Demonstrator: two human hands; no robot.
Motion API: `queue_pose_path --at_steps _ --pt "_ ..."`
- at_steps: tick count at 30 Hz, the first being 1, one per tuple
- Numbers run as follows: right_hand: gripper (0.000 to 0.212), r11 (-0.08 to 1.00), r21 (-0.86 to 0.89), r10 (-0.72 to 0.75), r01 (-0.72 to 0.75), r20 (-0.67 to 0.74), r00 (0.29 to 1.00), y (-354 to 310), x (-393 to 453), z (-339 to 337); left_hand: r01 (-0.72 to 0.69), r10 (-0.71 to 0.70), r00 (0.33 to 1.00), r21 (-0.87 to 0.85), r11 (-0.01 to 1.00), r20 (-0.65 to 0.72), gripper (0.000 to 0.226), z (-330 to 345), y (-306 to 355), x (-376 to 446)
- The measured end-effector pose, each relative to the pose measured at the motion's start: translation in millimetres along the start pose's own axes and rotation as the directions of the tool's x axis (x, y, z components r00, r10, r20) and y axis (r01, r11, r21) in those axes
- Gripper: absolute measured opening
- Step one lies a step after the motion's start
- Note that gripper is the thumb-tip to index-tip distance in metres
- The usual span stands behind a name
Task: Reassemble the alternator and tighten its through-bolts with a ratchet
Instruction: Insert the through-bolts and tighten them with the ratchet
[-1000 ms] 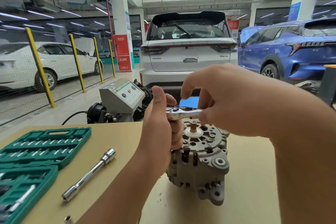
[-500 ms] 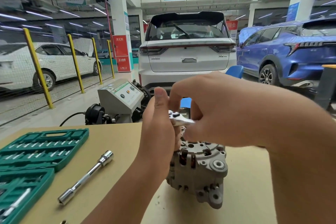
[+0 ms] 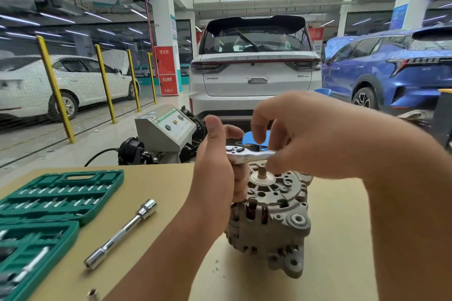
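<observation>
Alternator (image 3: 271,217) sits upright near the middle of the tan, matte board surface (image 3: 342,239), shaft end up. Housing is rough cast aluminium, dull grey, all ribs, vent slots and lugs, with coppery windings showing through the side windows. On top there's a pale round washer-like disc with a short brownish shaft stub poking out.

The ratchet (image 3: 249,155) is polished chrome, flat teardrop head with a small dark switch on it, held roughly level just above the alternator's left top edge. Left hand (image 3: 217,178) is wrapped around whatever hangs under the ratchet head, fingers curled tight against the housing, thumb sticking straight up; can't actually see the socket or the bolt in there. Right hand (image 3: 318,137) comes in from the right with its grip closed on the ratchet handle, fingertips pinching it, index finger arched over the top.

Off to the left on the surface: a shiny chrome extension bar (image 3: 121,233) with a socket on its far end, lying diagonally, and an open green moulded plastic tool case (image 3: 49,208) full of small bits. A little chrome socket (image 3: 93,294) sits at the near edge.
</observation>
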State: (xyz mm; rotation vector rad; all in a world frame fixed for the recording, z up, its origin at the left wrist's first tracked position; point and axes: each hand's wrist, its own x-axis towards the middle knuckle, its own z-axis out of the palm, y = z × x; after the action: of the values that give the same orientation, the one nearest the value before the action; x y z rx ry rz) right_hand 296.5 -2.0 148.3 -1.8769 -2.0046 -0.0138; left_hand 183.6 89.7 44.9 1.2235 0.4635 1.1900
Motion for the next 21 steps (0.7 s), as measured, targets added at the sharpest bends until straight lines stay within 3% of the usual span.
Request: queue_pose_path --at_steps 3,7,11,13,17,21 --pt "0.020 0.997 -0.065 0.038 -0.039 -0.026 0.999 0.3 3.5 3.4 0.014 -0.014 1.000 0.024 1.000 0.024 0.071 1.0 1.1 -0.4" --pt "0.034 0.998 -0.011 -0.060 0.061 0.120 0.991 -10.7 -5.6 1.0 -0.042 0.047 0.995 0.050 0.998 -0.088 0.062 0.4 -3.4 -0.9" --pt "0.023 0.999 -0.051 0.007 -0.009 -0.049 0.999 -1.3 4.8 5.6 -0.036 0.037 0.999 0.017 0.999 -0.008 0.069 -0.5 -0.3 -1.0" --pt "0.021 0.996 -0.080 0.045 -0.050 -0.065 0.997 0.7 6.6 6.4 -0.023 0.023 1.000 0.020 1.000 0.015 0.066 -0.4 0.2 -0.7" --pt "0.029 0.998 -0.040 -0.041 0.044 0.071 0.997 -8.7 -3.3 1.3 -0.062 0.067 0.990 0.046 0.997 -0.126 0.069 2.2 -3.1 -1.3" --pt "0.023 0.998 -0.047 -0.036 0.033 -0.054 0.998 -5.9 3.0 7.1 -0.135 0.152 0.978 0.124 0.983 -0.146 0.053 7.2 -4.8 -2.9"
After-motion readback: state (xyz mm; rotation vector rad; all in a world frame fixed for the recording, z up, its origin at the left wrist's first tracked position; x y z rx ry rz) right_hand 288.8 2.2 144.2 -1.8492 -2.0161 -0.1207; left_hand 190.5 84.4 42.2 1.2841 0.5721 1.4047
